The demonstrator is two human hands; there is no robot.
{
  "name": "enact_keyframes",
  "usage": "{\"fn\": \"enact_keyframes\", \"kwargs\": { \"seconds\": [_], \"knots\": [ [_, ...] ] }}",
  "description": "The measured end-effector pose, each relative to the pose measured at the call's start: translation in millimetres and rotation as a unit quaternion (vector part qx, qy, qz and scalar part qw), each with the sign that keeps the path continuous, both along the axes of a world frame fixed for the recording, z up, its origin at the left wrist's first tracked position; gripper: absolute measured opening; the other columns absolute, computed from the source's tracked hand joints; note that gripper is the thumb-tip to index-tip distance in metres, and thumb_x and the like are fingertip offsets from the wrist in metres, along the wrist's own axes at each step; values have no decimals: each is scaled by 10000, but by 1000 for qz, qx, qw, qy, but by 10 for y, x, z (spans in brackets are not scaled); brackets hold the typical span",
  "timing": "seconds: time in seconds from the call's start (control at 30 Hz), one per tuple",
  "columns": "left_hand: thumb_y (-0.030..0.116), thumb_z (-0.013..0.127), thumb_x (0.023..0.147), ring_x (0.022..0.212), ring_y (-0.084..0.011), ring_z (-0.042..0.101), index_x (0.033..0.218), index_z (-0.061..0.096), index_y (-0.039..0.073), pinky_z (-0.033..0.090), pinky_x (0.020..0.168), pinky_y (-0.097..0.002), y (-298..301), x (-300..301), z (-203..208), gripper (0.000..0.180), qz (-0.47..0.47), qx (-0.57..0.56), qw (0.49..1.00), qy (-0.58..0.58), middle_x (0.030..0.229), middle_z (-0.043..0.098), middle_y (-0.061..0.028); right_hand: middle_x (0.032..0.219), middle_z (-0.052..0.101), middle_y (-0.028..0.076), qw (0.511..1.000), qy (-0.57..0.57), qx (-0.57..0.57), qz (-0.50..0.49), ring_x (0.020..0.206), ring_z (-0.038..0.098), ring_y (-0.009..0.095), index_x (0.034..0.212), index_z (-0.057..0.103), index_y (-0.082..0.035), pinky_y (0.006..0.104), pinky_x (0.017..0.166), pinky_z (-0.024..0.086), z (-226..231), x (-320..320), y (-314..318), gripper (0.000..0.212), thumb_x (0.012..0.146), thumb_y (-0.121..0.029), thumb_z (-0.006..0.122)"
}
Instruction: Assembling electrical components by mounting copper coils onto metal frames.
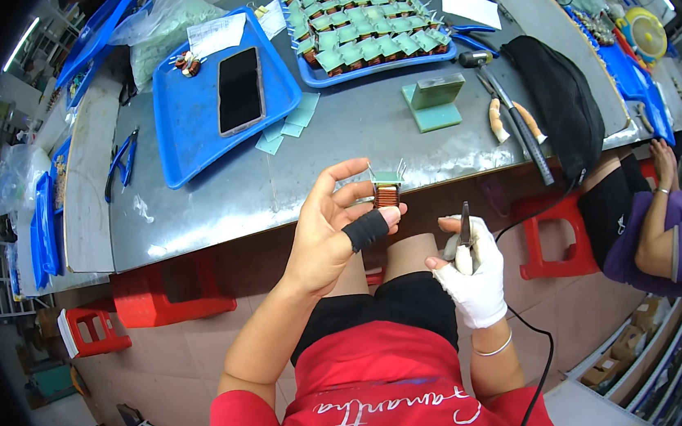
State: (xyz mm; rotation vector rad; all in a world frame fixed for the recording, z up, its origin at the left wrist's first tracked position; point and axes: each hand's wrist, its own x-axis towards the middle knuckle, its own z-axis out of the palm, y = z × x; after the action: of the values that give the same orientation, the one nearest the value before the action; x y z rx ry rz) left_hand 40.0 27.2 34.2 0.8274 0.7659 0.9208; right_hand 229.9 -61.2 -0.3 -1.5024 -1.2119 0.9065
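Note:
My left hand (330, 230), with a black wrap on the thumb, pinches a copper-wound coil (387, 195) just off the table's front edge. A small green board (388, 177) tops the coil, and thin wire leads stick up from it. My right hand (474, 278), in a white glove with bare fingertips, is closed around a small tool with a dark, pointed metal tip (465, 221). That tip points up and stays apart from the coil. The tool's handle is hidden in the glove, so its exact kind does not show.
A blue tray (173, 130) carries a phone (240, 91); green boards (299, 114) lie beside it. Another blue tray (381, 71) holds rows of coils. Nearby are a green block (434, 115), hammer (511, 106), cutters (124, 160) and black bag (555, 94). A co-worker (664, 239) sits right.

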Motion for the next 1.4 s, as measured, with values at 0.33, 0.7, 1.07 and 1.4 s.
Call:
{"fn": "enact_keyframes", "kwargs": {
  "seconds": [0.33, 0.7, 1.07, 1.4],
  "knots": [
    [39, 705, 810, 1036, -297, 646, 1353, 356, 15, 560, 800, -341, 150, 98, 13, 646, 16, 15, 999, 37, 1137, 580, -196, 943, 564, 42, 1000, -4, -18, 6, 673, 473, 123, 1086, 636, -16, 254, 656, 436, -181, 66, 4, 428, 691, -37, 799],
    [-34, 741, 749, 935, -154, 574, 1372, 416, 36, 474, 855, -284, 737, -75, -83, 707, 122, 148, 974, 121, 1090, 580, -104, 712, 477, -27, 995, 44, -85, 6, 626, 413, 66, 1046, 635, -18, 208, 596, 398, -542, 51, -139, 339, 737, -34, 772],
    [-45, 714, 756, 999, -185, 602, 1234, 517, -4, 493, 883, -301, 1786, -281, -165, 519, 117, 286, 862, 402, 1077, 621, -138, 747, 464, -42, 973, 137, -185, -16, 657, 419, 39, 1072, 615, -19, 195, 583, 392, -577, 34, -120, 340, 770, -26, 769],
    [61, 801, 681, 895, -206, 625, 1102, 604, -2, 506, 814, -299, 1918, -326, -71, 469, 91, 326, 822, 457, 1069, 660, -129, 832, 530, 6, 978, 124, -169, -22, 719, 479, 68, 1063, 613, -11, 218, 636, 451, -633, 99, -16, 317, 774, -16, 743]
  ]
}}
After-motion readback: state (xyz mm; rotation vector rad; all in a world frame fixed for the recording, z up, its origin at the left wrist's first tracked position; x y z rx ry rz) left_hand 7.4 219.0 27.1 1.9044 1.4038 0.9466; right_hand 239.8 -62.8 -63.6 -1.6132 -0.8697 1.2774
